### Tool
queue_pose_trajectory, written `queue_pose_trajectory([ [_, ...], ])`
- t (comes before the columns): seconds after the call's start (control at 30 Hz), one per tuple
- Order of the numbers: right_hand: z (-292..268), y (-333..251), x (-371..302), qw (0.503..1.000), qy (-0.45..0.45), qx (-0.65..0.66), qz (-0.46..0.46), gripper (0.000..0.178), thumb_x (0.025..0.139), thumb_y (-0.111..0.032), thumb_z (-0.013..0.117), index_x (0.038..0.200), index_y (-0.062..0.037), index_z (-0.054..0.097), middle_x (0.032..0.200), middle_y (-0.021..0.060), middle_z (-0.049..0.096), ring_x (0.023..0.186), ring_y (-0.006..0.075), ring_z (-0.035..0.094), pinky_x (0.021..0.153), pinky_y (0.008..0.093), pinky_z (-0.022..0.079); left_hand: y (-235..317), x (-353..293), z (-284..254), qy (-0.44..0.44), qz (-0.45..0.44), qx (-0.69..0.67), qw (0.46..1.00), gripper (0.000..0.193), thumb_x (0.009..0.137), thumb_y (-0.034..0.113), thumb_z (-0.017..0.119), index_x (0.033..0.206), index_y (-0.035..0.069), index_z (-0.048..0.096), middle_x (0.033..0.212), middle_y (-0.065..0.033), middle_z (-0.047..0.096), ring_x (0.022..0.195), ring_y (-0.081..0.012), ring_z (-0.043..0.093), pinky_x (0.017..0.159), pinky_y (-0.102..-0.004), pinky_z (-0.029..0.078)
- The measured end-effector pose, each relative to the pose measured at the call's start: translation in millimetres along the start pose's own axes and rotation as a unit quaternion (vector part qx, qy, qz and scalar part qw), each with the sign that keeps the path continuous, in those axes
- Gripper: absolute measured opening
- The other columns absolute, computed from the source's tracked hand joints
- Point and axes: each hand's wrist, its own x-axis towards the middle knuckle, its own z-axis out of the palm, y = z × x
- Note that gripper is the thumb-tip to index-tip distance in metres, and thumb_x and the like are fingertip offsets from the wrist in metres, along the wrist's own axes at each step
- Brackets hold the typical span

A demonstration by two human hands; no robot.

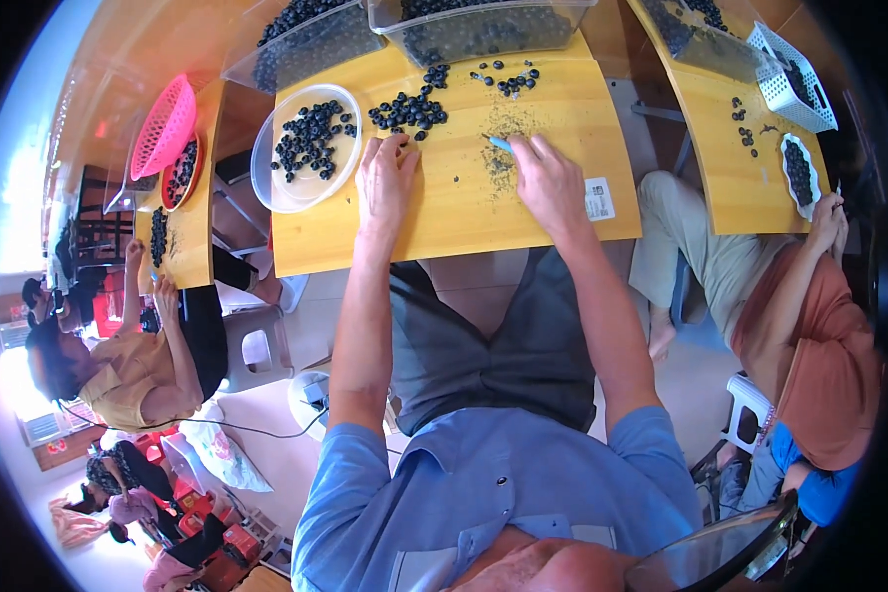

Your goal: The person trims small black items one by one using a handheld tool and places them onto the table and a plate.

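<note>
My left hand (pixel 386 183) rests at the table's middle, fingertips bent down at the near edge of a pile of small round black pieces (pixel 409 111). Its fingers are closed; whatever they hold is too small to make out. In my right hand (pixel 551 185) is a slim light-blue stick-like tool (pixel 500 144), pointing left. Dark crumbs (pixel 503 173) are scattered under and around that tool. To the left of my left hand stands a round clear plastic bowl (pixel 263 178) with many black pieces in it. A smaller group of pieces (pixel 508 81) lies farther back.
Two clear bins (pixel 483 39) of black pieces stand along the far edge of the wooden table (pixel 434 237). A white label (pixel 598 198) lies by my right wrist. Co-workers sit at tables on both sides, with a pink basket (pixel 164 126) left and a white basket (pixel 791 79) right.
</note>
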Motion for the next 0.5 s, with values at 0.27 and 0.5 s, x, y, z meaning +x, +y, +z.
queue_pose_trajectory([
  [0.27, 1.4, -0.8, 0.5, 1.000, -0.005, 0.004, 0.003, 0.032, 0.081, 0.000, 0.071, 0.112, -0.0070, 0.068, 0.092, 0.0090, 0.063, 0.085, 0.0302, 0.071, 0.071, 0.0441, 0.059, -3.9, 4.4, 2.8, 0.031, 0.010, -0.001, 0.999, 0.025, 0.089, 0.009, 0.076, 0.113, 0.003, 0.074, 0.090, -0.0132, 0.065, 0.080, -0.0285, 0.065, 0.073, -0.0414, 0.053],
  [0.5, 1.3, -0.3, -0.3, 1.000, -0.003, 0.004, -0.003, 0.032, 0.081, -0.001, 0.070, 0.112, -0.0071, 0.068, 0.092, 0.0093, 0.064, 0.085, 0.0303, 0.071, 0.072, 0.0441, 0.059, 6.0, 3.6, 3.0, -0.006, 0.009, 0.002, 1.000, 0.022, 0.093, 0.010, 0.072, 0.115, 0.002, 0.071, 0.100, -0.0187, 0.063, 0.087, -0.0373, 0.068, 0.077, -0.0454, 0.055],
])
